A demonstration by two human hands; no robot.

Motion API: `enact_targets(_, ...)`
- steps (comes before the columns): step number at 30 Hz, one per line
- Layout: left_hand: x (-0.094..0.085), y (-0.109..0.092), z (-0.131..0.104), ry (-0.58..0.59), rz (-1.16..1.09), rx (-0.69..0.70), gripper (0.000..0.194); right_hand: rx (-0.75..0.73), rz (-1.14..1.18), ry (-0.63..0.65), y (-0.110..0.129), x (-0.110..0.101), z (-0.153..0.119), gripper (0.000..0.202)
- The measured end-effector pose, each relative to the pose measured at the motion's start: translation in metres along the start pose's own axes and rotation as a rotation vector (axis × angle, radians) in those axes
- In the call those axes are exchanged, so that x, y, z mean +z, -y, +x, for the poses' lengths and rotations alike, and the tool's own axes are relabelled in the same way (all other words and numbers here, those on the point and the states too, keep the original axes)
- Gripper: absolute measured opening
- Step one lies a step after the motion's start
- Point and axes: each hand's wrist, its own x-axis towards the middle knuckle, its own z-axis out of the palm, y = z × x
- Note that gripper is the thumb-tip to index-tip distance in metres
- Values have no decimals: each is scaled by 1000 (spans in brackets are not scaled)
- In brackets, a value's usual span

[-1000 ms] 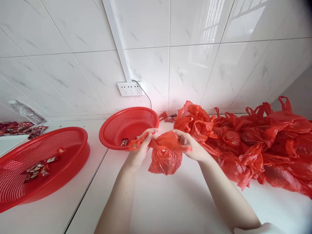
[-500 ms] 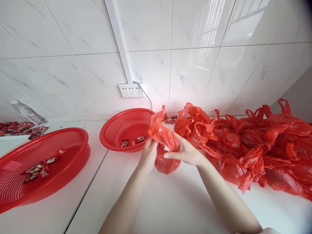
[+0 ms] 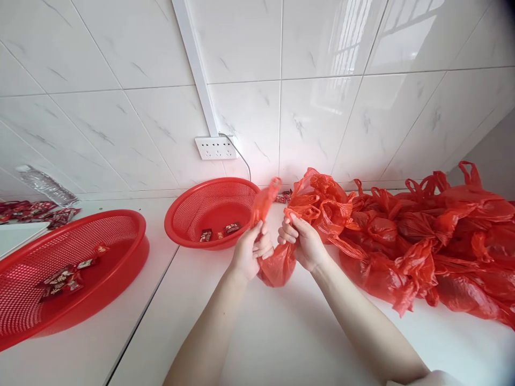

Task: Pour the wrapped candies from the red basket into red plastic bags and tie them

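A red plastic bag (image 3: 277, 268) hangs between my two hands, its rounded lower part just above or on the white table. My left hand (image 3: 250, 251) is closed round one side of the bag's top, and a handle loop sticks up above the thumb. On the other side my right hand (image 3: 302, 241) pinches the other part of the top, fingers curled in. What lies inside the bag is hidden. Just left of the hands stands a red perforated basket (image 3: 197, 206) with a few small wrapped packets (image 3: 232, 229) on its bottom.
Many filled red plastic bags (image 3: 402, 230) are heaped on the right. At left stands a larger red basket (image 3: 120, 279) with several wrapped packets. Behind it lie a clear plastic bottle (image 3: 46, 185) and more red packets (image 3: 32, 212). A socket strip (image 3: 216, 148) is on the tiled wall.
My right hand, spread against the bag's side before, now grips its top. Both hands have drawn the two sides of the top apart, and the bag's neck is tighter.
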Motion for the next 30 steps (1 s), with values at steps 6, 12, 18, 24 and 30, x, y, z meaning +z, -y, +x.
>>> enact_targets(6, 5, -17, -12, 215, 644, -71, 22, -528, -947, 324, 19, 7, -22, 16)
enact_targets(12, 9, -7, -20, 101, 1182, -195, 15, -658, -1502, 509, 29, 12, -30, 26)
enact_targets(18, 2, -12, -25, 86, 915, -390, 44, -314, -1565, 415, 38, -1, -26, 23)
enact_targets(24, -1, -30, -23, 84, 517, -246, 31, -282, -1433, 84, 54, -7, -29, 26)
enact_targets(30, -11, -29, -19, -31, 484, -135, 49, -114, -1370, 155, 53, 1, -36, 33)
